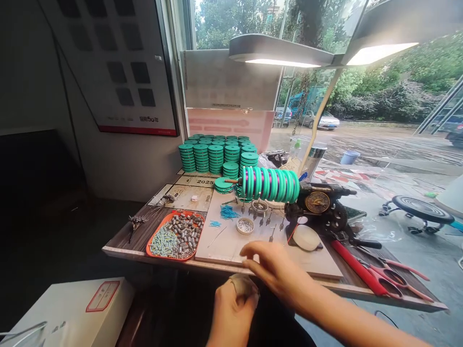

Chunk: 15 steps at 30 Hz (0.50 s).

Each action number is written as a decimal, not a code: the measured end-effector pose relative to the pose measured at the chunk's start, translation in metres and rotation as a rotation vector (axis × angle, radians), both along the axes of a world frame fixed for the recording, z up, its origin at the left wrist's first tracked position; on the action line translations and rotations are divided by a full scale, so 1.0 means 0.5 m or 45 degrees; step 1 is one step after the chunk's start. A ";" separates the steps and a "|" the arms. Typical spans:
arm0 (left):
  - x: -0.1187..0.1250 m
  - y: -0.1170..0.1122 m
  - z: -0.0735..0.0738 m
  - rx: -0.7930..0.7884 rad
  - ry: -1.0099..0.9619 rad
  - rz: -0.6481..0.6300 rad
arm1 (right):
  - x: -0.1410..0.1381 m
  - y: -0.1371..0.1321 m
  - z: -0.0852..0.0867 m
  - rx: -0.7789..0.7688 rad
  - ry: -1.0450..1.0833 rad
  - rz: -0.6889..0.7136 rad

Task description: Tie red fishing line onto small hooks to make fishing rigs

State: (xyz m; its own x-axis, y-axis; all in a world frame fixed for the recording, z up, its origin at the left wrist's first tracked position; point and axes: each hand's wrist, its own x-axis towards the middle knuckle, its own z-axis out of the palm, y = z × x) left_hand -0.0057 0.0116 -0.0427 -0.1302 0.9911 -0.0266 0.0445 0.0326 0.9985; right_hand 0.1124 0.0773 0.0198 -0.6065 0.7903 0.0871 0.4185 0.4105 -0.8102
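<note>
My left hand [233, 308] is closed in front of the table edge. A dull tan covering or object [243, 285] shows at its fingers; I cannot tell which. My right hand [271, 265] hovers just above and to the right, fingers curved, thumb apart, nothing visible between them. Beyond it a small round dish [245, 226] of tiny pale pieces stands on a board [217, 250]. Blue short strands [229, 212] lie behind the dish. Further back, a hand-cranked winding machine [318, 205] carries a row of green spools [271, 184] wound with purple wire.
An orange tray [150, 248] holds metal cylinders and small striped parts. Stacked green spools [216, 159] fill the table's back. Red-handled pliers and scissors [388, 277] lie at right, beside a round pale pad [306, 238]. A lamp [282, 50] hangs overhead; a white box [68, 308] sits lower left.
</note>
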 end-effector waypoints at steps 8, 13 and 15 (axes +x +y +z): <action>-0.004 0.013 0.028 -0.649 -0.570 -0.223 | 0.080 -0.068 -0.132 1.610 -0.049 0.261; -0.007 0.014 0.040 -0.747 -0.693 -0.334 | 0.056 -0.066 -0.138 1.641 0.007 0.192; -0.009 0.016 0.040 -0.761 -0.711 -0.343 | 0.056 -0.065 -0.134 1.657 0.027 0.180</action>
